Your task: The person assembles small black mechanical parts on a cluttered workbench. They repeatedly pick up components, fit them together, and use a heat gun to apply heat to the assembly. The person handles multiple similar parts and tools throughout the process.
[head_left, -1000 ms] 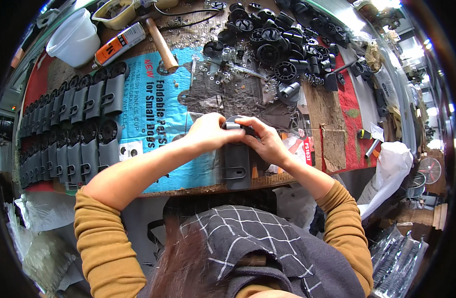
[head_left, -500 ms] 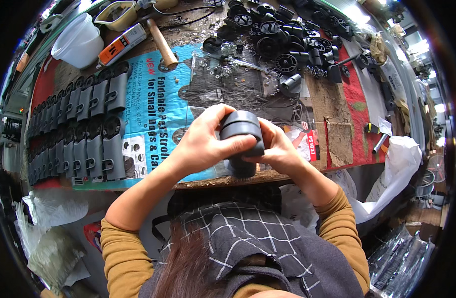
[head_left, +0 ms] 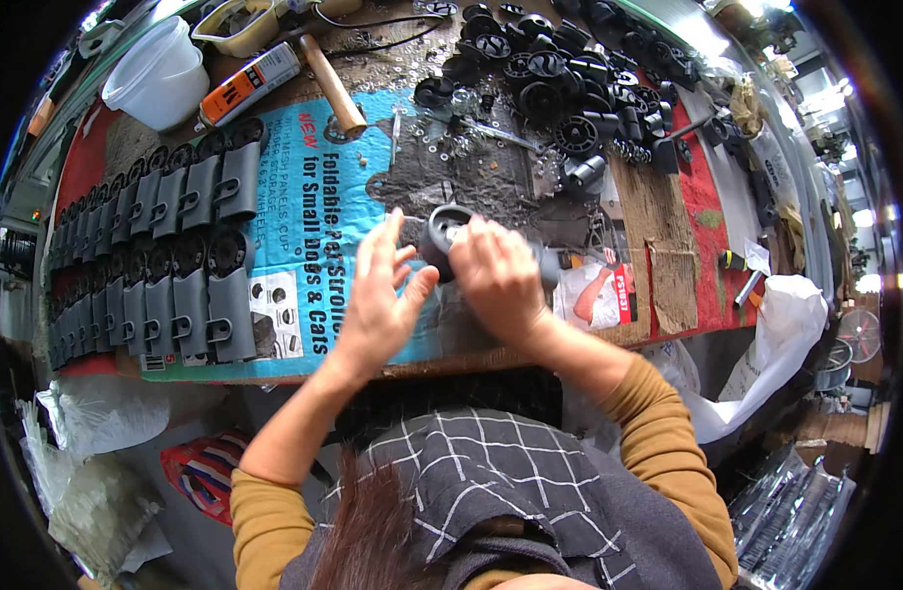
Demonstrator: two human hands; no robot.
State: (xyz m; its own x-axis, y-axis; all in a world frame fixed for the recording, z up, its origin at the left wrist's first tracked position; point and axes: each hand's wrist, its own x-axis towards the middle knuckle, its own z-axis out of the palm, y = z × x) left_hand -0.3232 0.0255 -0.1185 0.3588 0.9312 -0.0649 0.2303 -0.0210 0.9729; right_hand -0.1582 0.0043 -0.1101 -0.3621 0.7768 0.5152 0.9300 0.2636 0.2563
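Observation:
A black plastic wheel assembly (head_left: pixel 435 243) lies on the worktable in front of me, its round hub facing up. My right hand (head_left: pixel 502 280) is closed over its right side with fingers bent at the hub; whether a small part is pinched there is hidden. A grey-black end of the assembly blurs out to the right of this hand. Just left of the wheel, my left hand (head_left: pixel 380 295) is held with fingers apart and nothing in it. At the left stand two rows of finished-looking grey wheel brackets (head_left: pixel 233 295), lined up side by side.
Loose black wheels and plastic parts (head_left: pixel 569 98) are heaped at the back right. Small metal washers and a thin metal rod (head_left: pixel 505 135) lie before them. A wooden-handled hammer (head_left: pixel 333 88), an orange-and-white box (head_left: pixel 250 87) and a white bucket (head_left: pixel 158 79) are at the back left.
The black assembly went from between both hands above the table's front edge to lying farther back on the table. My left hand let go and spread; my right hand moved over the hub.

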